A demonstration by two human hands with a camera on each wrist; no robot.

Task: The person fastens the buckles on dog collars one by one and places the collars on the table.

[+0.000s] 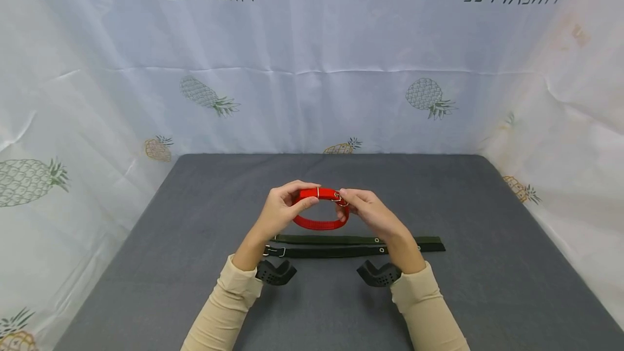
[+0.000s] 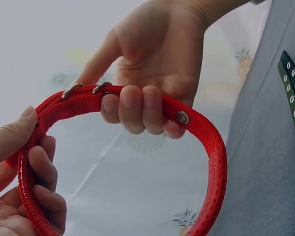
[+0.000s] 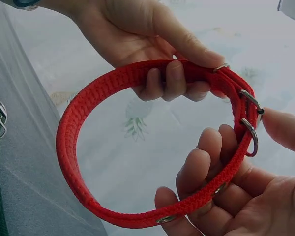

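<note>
A red collar [image 1: 319, 225] is buckled into a loop and held up over the table by both hands. My left hand [image 1: 283, 203] pinches the band beside a metal keeper loop, thumb on the outside and fingers curled inside. On the other side, my right hand [image 1: 370, 211] holds the band by the metal buckle [image 3: 250, 101], its thumb tip at the buckle and its fingers curled at the inner face. A metal D-ring [image 3: 250, 137] hangs next to the buckle. Metal eyelets [image 2: 182, 117] show along the band.
Below the hands, a dark green collar [image 1: 322, 240] and a black collar [image 1: 331, 253] lie stretched out side by side on the grey table [image 1: 161, 264]. A white curtain [image 1: 312, 107] with pineapple prints surrounds the table at the back and sides.
</note>
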